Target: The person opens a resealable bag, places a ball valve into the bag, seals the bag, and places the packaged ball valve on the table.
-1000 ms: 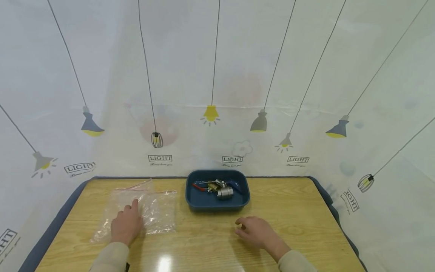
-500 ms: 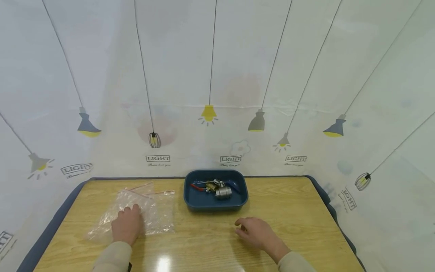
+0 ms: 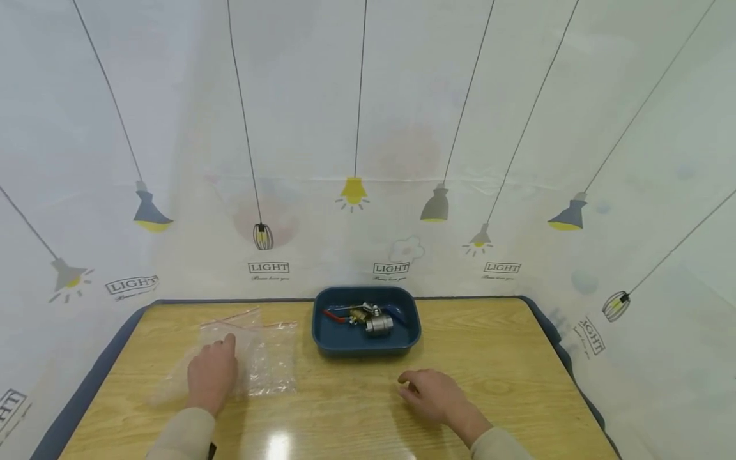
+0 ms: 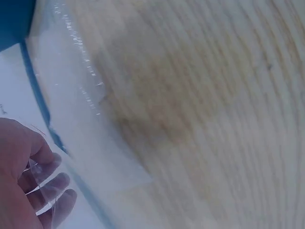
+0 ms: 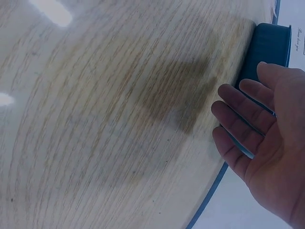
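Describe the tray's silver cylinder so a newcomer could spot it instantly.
On the wooden table, find the blue tray by the far edge. Inside, right of centre, lies the silver cylinder, chunkier than the red handle and brass fitting to its left.

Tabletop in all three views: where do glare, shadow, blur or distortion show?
Head view: a bright glare spot near the bottom edge of the tabletop, small glints on the plastic bags; left wrist view: soft and hazy, wood grain bowed, a diffuse shadow on the wood; right wrist view: white glare patches at upper left, a darker shadow right of centre, grain curving too.
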Demonstrator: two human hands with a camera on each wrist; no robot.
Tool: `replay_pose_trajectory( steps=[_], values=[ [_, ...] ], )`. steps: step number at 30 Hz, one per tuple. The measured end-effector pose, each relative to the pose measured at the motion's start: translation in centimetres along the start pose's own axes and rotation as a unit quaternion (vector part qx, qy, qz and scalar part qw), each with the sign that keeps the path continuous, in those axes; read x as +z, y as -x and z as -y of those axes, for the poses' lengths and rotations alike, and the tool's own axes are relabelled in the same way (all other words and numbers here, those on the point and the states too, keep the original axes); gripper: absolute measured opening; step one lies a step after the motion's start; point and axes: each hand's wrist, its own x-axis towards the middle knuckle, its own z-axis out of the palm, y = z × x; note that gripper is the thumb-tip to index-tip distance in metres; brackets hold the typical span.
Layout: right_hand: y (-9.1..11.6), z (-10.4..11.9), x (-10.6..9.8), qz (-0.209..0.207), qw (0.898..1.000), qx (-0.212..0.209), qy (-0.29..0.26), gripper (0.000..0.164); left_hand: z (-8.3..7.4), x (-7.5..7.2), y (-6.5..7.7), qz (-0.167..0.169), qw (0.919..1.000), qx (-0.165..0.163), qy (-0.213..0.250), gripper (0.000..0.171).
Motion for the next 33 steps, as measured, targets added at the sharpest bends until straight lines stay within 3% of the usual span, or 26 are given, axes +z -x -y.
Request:
replay_pose_trajectory(
  steps=[4, 7, 11, 15, 19, 24, 28, 33],
  values=[
    [0.1, -0.1, 0.0, -0.006, 1.0, 0.002, -0.001, 0.024, -0.5, -1.3, -0.4, -0.038, 0.9992, 0.008, -0.001, 0.02],
    [0.1, -0.2, 0.2, -0.006, 1.0, 0.006, -0.004, 0.024, -0.9, -2.4, -0.5, -0.055, 0.9981, 0.017, 0.024, 0.022],
    [0.1, -0.3, 0.5, -0.005, 1.0, 0.009, -0.008, 0.025, -2.0, -3.7, -0.5, -0.03, 0.9952, 0.016, 0.091, 0.02],
    [0.0, -0.3, 0.3, -0.001, 1.0, 0.005, -0.017, 0.026, -3.5, -4.7, -0.2, -0.005, 0.9859, 0.023, 0.166, 0.022],
    [-0.1, 0.0, 0.0, 0.002, 1.0, -0.005, -0.017, 0.028, -5.0, -5.2, 0.3, 0.005, 0.9675, 0.051, 0.247, 0.024],
    [-0.1, 0.6, -0.6, 0.007, 1.0, -0.014, -0.015, 0.029, -7.1, -5.4, 1.0, 0.034, 0.9306, 0.074, 0.357, 0.023],
    [-0.2, 1.2, -1.2, 0.015, 0.999, -0.016, -0.026, 0.03, -8.9, -5.7, 1.5, 0.074, 0.9069, 0.098, 0.403, 0.006],
    [-0.3, 1.9, -1.9, -0.007, 0.999, -0.032, -0.028, 0.031, -10.7, -5.7, 2.1, 0.125, 0.8827, 0.118, 0.437, 0.009]
  ],
)
